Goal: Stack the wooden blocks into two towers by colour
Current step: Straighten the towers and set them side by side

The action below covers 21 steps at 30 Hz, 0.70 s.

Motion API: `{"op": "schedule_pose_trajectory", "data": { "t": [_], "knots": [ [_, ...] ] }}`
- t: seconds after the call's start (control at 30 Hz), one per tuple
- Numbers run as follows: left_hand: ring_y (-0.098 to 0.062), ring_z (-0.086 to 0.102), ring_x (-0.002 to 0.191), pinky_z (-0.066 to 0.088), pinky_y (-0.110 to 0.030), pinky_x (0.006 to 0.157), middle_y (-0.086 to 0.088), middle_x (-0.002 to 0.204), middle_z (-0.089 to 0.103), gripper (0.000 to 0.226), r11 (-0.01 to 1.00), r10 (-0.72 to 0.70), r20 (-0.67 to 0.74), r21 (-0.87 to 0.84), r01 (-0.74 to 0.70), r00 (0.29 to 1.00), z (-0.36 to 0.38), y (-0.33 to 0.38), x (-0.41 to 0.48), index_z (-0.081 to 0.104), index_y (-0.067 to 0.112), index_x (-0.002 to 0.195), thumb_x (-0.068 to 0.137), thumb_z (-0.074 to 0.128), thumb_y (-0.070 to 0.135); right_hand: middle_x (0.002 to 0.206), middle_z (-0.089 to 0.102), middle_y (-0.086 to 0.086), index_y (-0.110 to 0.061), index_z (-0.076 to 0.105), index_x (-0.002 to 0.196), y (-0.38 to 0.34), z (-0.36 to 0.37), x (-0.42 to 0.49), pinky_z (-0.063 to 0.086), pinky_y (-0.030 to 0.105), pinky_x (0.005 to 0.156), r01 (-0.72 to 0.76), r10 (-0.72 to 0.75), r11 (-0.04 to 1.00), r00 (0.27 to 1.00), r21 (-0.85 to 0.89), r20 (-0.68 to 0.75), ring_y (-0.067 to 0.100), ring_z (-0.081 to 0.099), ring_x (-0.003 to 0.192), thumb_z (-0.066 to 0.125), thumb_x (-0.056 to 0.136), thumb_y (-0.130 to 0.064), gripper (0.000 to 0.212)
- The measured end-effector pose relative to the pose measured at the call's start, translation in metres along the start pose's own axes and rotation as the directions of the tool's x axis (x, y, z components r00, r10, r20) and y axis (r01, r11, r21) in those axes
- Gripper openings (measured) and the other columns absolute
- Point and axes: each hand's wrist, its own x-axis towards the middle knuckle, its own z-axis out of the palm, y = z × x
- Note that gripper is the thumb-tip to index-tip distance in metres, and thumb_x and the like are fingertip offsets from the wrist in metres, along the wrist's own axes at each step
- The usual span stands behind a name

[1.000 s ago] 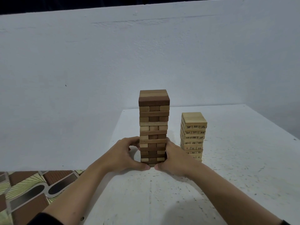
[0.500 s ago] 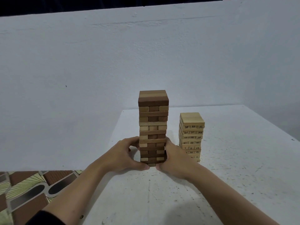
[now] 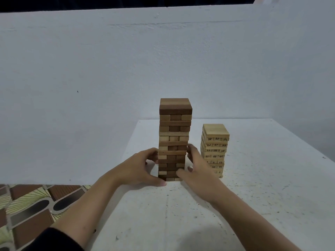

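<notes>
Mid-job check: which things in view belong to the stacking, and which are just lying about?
Job: brown tower; pale numbered tower; left hand and right hand, both holding the brown tower's lower part.
Just there: white table; patterned floor; white wall.

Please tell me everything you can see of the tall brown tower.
The brown tower stands upright on the table, left of the shorter pale tower. It is wooden, layers of three blocks laid crosswise, in mixed dark and light brown. The left hand and right hand grip its lower part from both sides.
</notes>
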Motion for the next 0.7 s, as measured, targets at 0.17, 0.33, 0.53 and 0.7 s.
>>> {"op": "schedule_pose_trajectory", "data": {
  "t": [0.17,0.33,0.53,0.7],
  "knots": [
    [0.011,0.052,0.122,0.046,-0.017,0.101,0.029,0.133,0.054,0.082,1.0,-0.02,0.078,0.007,0.02,0.997,-0.017,0.006,-0.014,0.037,0.048,0.138,0.079,0.085,0.016,0.123,0.06,-0.024,-0.036,0.041,0.142,-0.003,0.003,-0.005,0.05,0.015,0.083,0.027,-0.022,0.994,0.999,0.104,-0.047,-0.005,0.057,0.107,0.054,0.1,-0.014,0.049],
    [0.005,0.052,0.128,0.04,-0.024,0.112,0.023,0.137,0.056,0.065,0.98,-0.001,-0.227,-0.194,-0.044,0.974,-0.021,0.029,-0.03,0.046,0.046,0.136,0.097,0.054,-0.006,0.135,0.054,-0.026,-0.046,0.032,0.152,-0.009,0.009,-0.011,0.045,0.035,0.107,0.053,-0.032,0.97,0.995,0.238,-0.091,0.002,0.052,0.124,0.041,0.105,-0.021,0.054],
    [0.005,0.054,0.128,0.037,-0.033,0.117,0.024,0.135,0.062,0.047,0.784,-0.081,-0.508,-0.563,-0.26,0.857,-0.016,0.061,-0.035,0.06,0.042,0.132,0.103,0.04,0.009,0.148,0.035,-0.03,-0.05,0.023,0.156,-0.024,-0.002,-0.016,0.032,0.02,0.093,0.071,-0.035,0.944,0.993,0.323,-0.116,-0.015,0.037,0.12,0.037,0.106,-0.022,0.058],
    [0.009,0.034,0.143,0.023,-0.04,0.125,0.033,0.15,0.043,0.052,0.737,0.016,-0.48,-0.588,-0.335,0.877,-0.004,0.078,-0.03,0.049,0.059,0.138,0.088,0.041,0.072,0.153,0.039,-0.027,-0.052,0.025,0.154,-0.033,-0.008,-0.011,0.037,0.011,0.091,0.121,-0.083,0.917,0.99,0.38,-0.114,-0.015,0.038,0.13,0.034,0.107,-0.041,0.049]
  ]
}}
